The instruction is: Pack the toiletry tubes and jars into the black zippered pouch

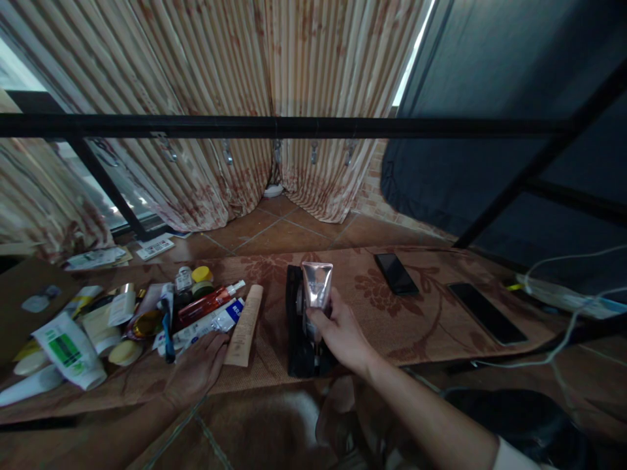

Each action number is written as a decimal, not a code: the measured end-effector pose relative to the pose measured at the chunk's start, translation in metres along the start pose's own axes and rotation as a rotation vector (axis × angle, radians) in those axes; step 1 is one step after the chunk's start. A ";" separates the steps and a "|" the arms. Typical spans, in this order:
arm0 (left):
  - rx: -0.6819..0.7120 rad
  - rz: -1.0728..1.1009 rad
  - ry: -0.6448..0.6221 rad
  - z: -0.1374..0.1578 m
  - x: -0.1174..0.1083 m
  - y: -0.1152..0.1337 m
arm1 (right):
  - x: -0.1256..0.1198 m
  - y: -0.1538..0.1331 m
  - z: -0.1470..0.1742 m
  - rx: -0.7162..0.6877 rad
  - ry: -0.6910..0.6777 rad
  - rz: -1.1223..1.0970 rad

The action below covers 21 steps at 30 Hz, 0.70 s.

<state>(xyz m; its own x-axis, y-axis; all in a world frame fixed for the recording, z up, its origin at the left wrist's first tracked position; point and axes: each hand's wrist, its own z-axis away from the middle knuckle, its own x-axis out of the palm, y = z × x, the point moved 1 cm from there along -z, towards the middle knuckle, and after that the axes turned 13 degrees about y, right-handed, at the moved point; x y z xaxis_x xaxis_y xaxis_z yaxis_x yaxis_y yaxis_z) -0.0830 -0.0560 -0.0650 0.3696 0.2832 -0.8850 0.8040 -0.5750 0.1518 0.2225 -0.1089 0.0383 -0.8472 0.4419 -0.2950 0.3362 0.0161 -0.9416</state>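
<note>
Head view: metallic pink squeeze tube (317, 284) pinched in the right hand (341, 331), at the black pouch (294, 329).

The right fingers close around the tube's lower part, thumb in front, its flat crimped end upright above them and the pouch just beneath and beside them; contact there is unclear. It looks light, soft-walled and rather slick, so the firmer lower end likely gives the surest hold. The left hand (200, 365) lies palm down, fingertips beside a beige squeeze tube (246, 326); whether those fingers grip anything I cannot tell.

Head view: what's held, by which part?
Right hand holds the shiny tube by its lower, narrower end. Left hand lies by the beige tube; whether it grips anything can't be told.
</note>
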 end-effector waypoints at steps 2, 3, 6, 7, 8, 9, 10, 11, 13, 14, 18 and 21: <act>0.006 0.002 0.003 -0.001 -0.001 0.001 | 0.000 0.000 0.000 -0.002 -0.004 -0.002; 0.009 0.008 0.001 -0.001 -0.001 0.001 | 0.000 0.000 0.000 -0.004 -0.005 -0.003; 0.007 0.015 0.000 -0.001 -0.001 0.002 | 0.001 0.000 -0.001 -0.012 -0.005 0.002; 0.006 0.010 0.001 -0.001 -0.001 0.002 | 0.001 0.000 -0.001 -0.014 -0.007 0.004; 0.007 0.004 0.003 -0.001 -0.001 0.002 | 0.001 -0.001 -0.001 -0.014 -0.010 0.005; 0.009 -0.002 0.006 -0.001 -0.001 0.002 | 0.000 -0.001 -0.001 -0.014 -0.014 0.005; 0.015 -0.006 0.010 0.000 -0.001 0.002 | 0.000 -0.002 -0.001 -0.014 -0.017 0.006; 0.019 -0.008 0.013 0.000 -0.001 0.001 | 0.000 -0.002 0.000 -0.015 -0.019 0.006; 0.020 -0.010 0.018 0.000 -0.001 0.002 | -0.001 -0.002 0.000 -0.015 -0.016 0.005; 0.018 -0.009 0.018 0.000 -0.002 0.002 | -0.001 -0.002 0.000 -0.013 -0.016 0.005; 0.017 0.006 0.013 -0.002 -0.004 0.005 | -0.001 0.000 -0.001 0.005 -0.012 0.008; 0.025 0.012 0.012 -0.003 -0.005 0.006 | 0.000 0.000 -0.001 0.013 -0.019 0.002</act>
<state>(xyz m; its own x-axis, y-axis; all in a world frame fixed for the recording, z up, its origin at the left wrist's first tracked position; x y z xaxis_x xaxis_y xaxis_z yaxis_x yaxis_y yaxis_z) -0.0783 -0.0587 -0.0584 0.3849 0.2848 -0.8779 0.7877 -0.5971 0.1517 0.2229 -0.1077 0.0387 -0.8540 0.4250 -0.3000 0.3330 0.0036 -0.9429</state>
